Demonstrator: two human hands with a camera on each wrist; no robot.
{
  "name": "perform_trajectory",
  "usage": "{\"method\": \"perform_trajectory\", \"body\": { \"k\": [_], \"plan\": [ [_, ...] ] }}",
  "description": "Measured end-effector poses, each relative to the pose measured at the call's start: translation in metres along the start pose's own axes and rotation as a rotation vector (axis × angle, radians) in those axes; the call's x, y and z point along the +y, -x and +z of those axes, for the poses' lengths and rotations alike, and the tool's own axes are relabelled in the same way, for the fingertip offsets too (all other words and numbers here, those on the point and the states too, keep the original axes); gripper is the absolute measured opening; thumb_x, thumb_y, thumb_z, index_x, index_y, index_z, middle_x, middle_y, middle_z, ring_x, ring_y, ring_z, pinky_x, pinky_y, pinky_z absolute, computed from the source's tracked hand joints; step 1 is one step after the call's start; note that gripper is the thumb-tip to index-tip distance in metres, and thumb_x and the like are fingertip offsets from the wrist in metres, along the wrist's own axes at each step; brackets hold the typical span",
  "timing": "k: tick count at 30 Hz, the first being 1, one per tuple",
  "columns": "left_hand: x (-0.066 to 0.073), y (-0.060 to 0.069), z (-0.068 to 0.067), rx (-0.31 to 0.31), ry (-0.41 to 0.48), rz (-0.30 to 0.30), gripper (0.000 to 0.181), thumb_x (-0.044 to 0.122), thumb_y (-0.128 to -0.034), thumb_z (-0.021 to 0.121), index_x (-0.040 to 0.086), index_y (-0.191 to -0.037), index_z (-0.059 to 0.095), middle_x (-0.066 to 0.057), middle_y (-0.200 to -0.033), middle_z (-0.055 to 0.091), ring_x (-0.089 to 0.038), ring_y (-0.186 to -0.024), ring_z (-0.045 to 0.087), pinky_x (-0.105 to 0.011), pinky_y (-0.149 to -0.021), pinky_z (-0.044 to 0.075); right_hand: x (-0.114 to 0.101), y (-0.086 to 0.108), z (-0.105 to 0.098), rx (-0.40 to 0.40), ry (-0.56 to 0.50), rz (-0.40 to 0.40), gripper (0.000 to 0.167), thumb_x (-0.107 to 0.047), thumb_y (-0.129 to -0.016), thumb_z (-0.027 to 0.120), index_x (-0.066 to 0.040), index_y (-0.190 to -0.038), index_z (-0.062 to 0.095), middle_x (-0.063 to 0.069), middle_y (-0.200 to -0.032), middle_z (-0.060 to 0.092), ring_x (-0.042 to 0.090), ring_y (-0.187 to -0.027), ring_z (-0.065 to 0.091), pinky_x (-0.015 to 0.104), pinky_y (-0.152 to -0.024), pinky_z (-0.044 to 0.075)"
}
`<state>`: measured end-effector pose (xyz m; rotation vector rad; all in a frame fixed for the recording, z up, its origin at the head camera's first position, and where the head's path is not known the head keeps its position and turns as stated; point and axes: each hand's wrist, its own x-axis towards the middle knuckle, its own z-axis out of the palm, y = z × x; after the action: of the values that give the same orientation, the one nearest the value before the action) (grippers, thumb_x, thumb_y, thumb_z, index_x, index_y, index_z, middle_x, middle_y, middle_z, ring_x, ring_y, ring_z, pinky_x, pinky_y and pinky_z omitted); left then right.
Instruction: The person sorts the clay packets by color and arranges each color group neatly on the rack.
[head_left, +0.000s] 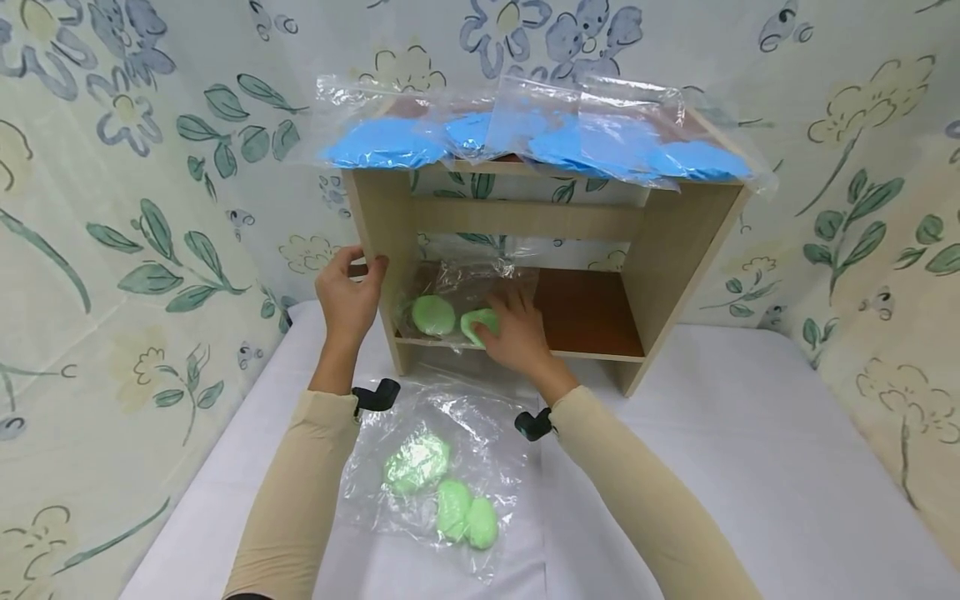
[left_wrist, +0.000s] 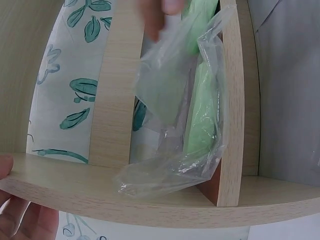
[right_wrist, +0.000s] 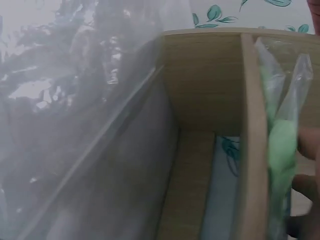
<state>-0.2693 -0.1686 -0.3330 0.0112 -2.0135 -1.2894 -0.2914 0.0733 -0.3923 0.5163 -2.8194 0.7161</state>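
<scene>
A small wooden shelf unit (head_left: pixel 528 218) stands on the white cloth. My left hand (head_left: pixel 351 292) grips the front edge of its left side panel (left_wrist: pixel 100 192), thumb inside and fingers outside. On the lower board lies a clear plastic bag (head_left: pixel 468 283) holding light green rounded pieces (head_left: pixel 433 315). Over the bag's right part my right hand (head_left: pixel 517 329) rests with its fingers stretched toward the back, the thumb by one green piece (head_left: pixel 477 325). In the right wrist view, fingers stand close beside the bagged green piece (right_wrist: pixel 282 150).
Another clear bag (head_left: pixel 480 425) with several green pieces (head_left: pixel 453 508) lies on the cloth in front of the shelf. Clear bags of flat blue items (head_left: pixel 390 143) cover the top board. A floral curtain (head_left: pixel 180 250) hangs behind and at both sides.
</scene>
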Motion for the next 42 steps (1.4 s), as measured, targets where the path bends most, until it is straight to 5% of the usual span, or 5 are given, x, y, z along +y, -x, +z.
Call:
{"method": "perform_trajectory", "body": {
  "k": [5,21,26,33,42],
  "plan": [
    [-0.001,0.002,0.002,0.0,-0.003,0.005,0.03,0.025,-0.0926,0.066,0.004,-0.114,0.068,-0.013,-0.12,0.07,-0.029,-0.096,0.072,-0.045,-0.083,0.061,0.002,0.001,0.01,-0.143,0.005,-0.008,0.061,-0.053,-0.101,0.04,-0.022,-0.154,0.036,0.013,-0.164,0.026,0.041,-0.152,0.021,0.066,-0.119,0.019],
    [0.003,-0.001,0.003,-0.016,-0.016,-0.003,0.031,0.025,-0.0929,0.065,0.003,-0.115,0.067,-0.014,-0.122,0.07,-0.03,-0.099,0.072,-0.046,-0.083,0.061,0.002,-0.001,0.012,-0.047,-0.09,-0.031,0.067,-0.051,-0.099,0.048,-0.013,-0.153,0.036,0.014,-0.16,0.034,0.044,-0.149,0.024,0.07,-0.116,0.02],
    [0.002,-0.003,0.001,-0.025,-0.033,0.0,0.031,0.026,-0.0931,0.065,0.004,-0.114,0.067,-0.013,-0.123,0.069,-0.029,-0.099,0.072,-0.047,-0.082,0.061,0.01,0.006,0.009,0.128,-0.267,-0.158,0.058,-0.03,-0.094,0.058,-0.004,-0.144,0.047,0.022,-0.151,0.044,0.043,-0.142,0.035,0.067,-0.115,0.026],
    [-0.001,-0.003,-0.002,-0.024,-0.049,-0.012,0.031,0.026,-0.0935,0.065,0.004,-0.115,0.067,-0.012,-0.123,0.07,-0.028,-0.099,0.072,-0.046,-0.083,0.061,0.011,0.033,0.007,0.708,-0.095,-0.44,0.014,-0.005,-0.085,0.058,-0.005,-0.09,0.072,0.016,-0.102,0.068,0.034,-0.091,0.058,0.046,-0.074,0.046],
    [0.002,-0.003,-0.002,-0.023,-0.054,-0.006,0.029,0.024,-0.093,0.065,0.003,-0.114,0.067,-0.012,-0.121,0.07,-0.027,-0.097,0.072,-0.046,-0.082,0.061,0.005,0.082,0.011,0.592,-0.047,-0.597,0.013,-0.002,-0.083,0.061,-0.009,-0.083,0.072,0.005,-0.085,0.068,0.024,-0.078,0.057,0.036,-0.069,0.047]
  ]
}}
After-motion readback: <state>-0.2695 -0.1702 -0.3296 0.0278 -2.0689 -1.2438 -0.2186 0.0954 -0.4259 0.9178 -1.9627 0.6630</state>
